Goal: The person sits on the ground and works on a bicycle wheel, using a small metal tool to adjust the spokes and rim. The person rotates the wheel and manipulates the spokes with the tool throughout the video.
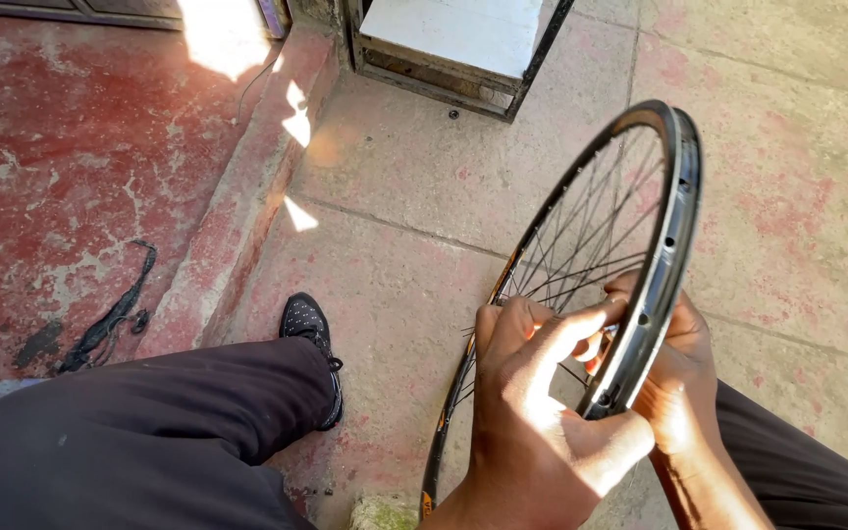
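Bicycle wheel rim, bare of tyre, stands upright between the knees, top at 1 o'clock. Left hand and right hand both grip its lower rim. Likely light, stiff; spokes thin, so hold the rim.

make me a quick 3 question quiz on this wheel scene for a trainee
1. True or false: both hands hold the bare wheel rim upright, with no tyre on it.
2. What lies on the red floor at the left?
A. a black rubber strip
B. a spanner
C. a pump
3. Fill in: the person's black ____ rests on the concrete beside the low step.

Key
1. True: the left hand grips the rim from the near side and the right hand from behind; the spokes are bare.
2. A: the black rubber strip lies there.
3. shoe, at the end of the dark trouser leg.
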